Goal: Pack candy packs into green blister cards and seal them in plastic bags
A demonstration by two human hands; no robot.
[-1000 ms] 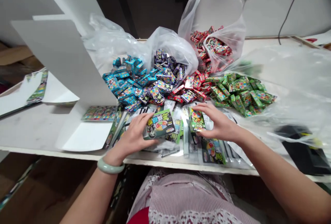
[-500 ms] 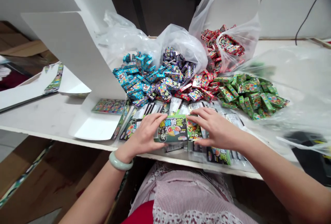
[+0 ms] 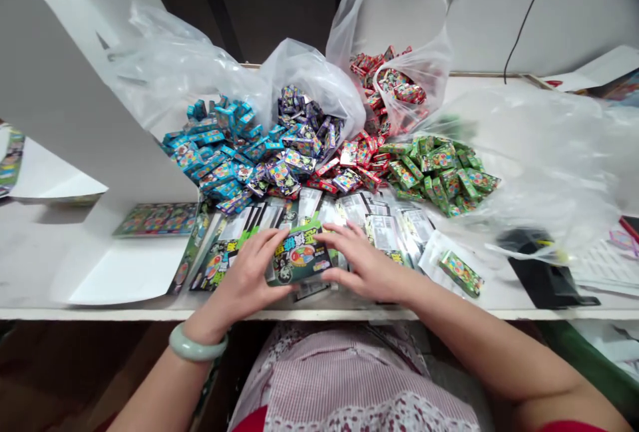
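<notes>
1. Left hand (image 3: 245, 273): grip closed on dark printed box (image 3: 301, 255), above the worktop (image 3: 30, 259).
2. Right hand (image 3: 368, 267): grip partly spread around its right end, probably steadying it; hold uncertain.
3. Small cartons (image 3: 302, 146) colour-grouped behind, apparently for reach.

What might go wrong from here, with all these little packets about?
Colours might get mixed: the blue packets touch the purple packets, which in turn meet the red packets.

The printed box in the left hand is near the front edge of the table; if it slipped, it might fall.
</notes>
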